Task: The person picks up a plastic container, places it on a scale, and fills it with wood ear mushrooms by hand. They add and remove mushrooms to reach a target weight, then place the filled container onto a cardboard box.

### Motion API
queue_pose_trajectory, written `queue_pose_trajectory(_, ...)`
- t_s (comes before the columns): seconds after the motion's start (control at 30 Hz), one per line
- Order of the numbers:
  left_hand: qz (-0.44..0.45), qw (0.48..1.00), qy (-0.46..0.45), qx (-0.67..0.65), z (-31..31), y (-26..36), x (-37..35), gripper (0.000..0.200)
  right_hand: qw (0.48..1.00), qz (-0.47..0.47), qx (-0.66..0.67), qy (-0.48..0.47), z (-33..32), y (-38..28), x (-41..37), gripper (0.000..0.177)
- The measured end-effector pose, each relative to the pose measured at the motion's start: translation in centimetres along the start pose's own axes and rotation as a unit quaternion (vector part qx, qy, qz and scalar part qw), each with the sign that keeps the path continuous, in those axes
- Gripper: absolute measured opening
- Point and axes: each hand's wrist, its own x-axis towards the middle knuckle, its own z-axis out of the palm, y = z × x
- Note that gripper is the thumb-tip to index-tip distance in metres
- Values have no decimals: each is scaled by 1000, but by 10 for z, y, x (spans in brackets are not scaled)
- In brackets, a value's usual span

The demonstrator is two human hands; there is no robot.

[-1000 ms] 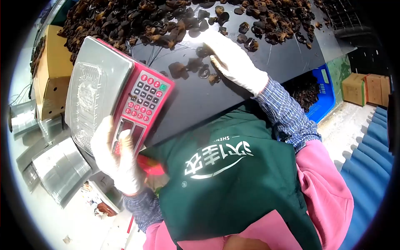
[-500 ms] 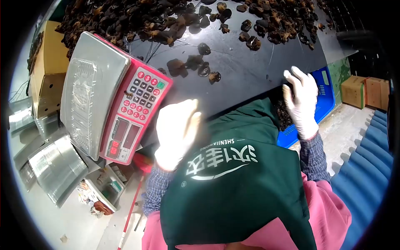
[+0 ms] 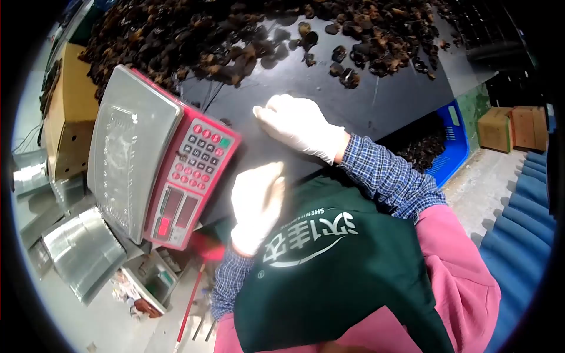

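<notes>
My right hand [image 3: 298, 125], in a white glove, is over the dark tabletop [image 3: 362, 97] with its fingers curled in. Whatever lies in or beneath those fingers is hidden. Closer to my body, my left hand [image 3: 256, 203], also gloved, is beside the scale's keypad, its thumb apart from the fingers and nothing visible between them. Glare washes out its detail. Dark, curled wood ear mushrooms [image 3: 235, 65] are heaped at the far side of the table. The pink electronic scale [image 3: 194, 159] with its grey tray [image 3: 132, 153] stands left of both hands.
A blue crate [image 3: 458, 138] with dark pieces inside stands below the table's right edge. Cardboard boxes [image 3: 496, 128] are on the floor beyond it. At left are another cardboard box [image 3: 76, 112] and a stack of clear plastic trays [image 3: 85, 238].
My right hand has swung left from above the blue crate to the tabletop. The loose mushrooms there no longer show. My left hand has stayed near the scale, slightly lower in view.
</notes>
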Motion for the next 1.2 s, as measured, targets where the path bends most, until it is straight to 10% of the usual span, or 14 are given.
queue_pose_trajectory(0.13, -246, 915, -10, -320, 7, 6, 14, 21, 978, 81, 156, 110, -25, -1, 1, 31)
queue_pose_trajectory(0.27, -389, 404, -8, -828, 17, -2, 49, 76, 978, 21, 144, 151, -45, -34, 6, 38)
queue_pose_trajectory(0.4, -425, 174, 25, -888, 34, -15, 59, 66, 999, -11, 3, 38, -54, -40, -5, 48)
queue_pose_trajectory(0.43, -429, 322, 23, -844, 42, -16, 58, 62, 998, -15, 19, 51, -60, -35, -11, 49)
queue_pose_trajectory(0.53, -430, 412, 18, -803, 49, -15, 56, 45, 991, -28, 38, 123, -80, -19, -23, 47)
queue_pose_trajectory(0.6, -392, 354, -45, -848, 47, -19, 58, 42, 981, -36, -34, 188, -96, 11, -20, 45)
queue_pose_trajectory(0.67, -411, 469, -16, -782, 39, -8, 66, 33, 963, 98, -102, 228, -107, 68, -25, 51)
queue_pose_trajectory(0.8, -293, 865, -9, -407, 33, 4, 74, 33, 881, 331, -295, 164, -90, 152, -46, 60)
queue_pose_trajectory(0.87, 5, 993, 20, -117, 42, -18, 74, 44, 914, 290, -266, 96, -80, 137, -54, 54)
queue_pose_trajectory(0.93, 50, 996, -26, 63, 42, -24, 71, 66, 954, 277, -118, 8, -104, 85, -36, 46)
queue_pose_trajectory(1.0, 21, 994, -42, 98, 49, -22, 68, 75, 972, 153, -122, 131, -72, 62, -57, 48)
queue_pose_trajectory(1.2, 44, 995, -47, 71, 56, -28, 64, 108, 991, 30, 104, 75, -35, -1, -55, 58)
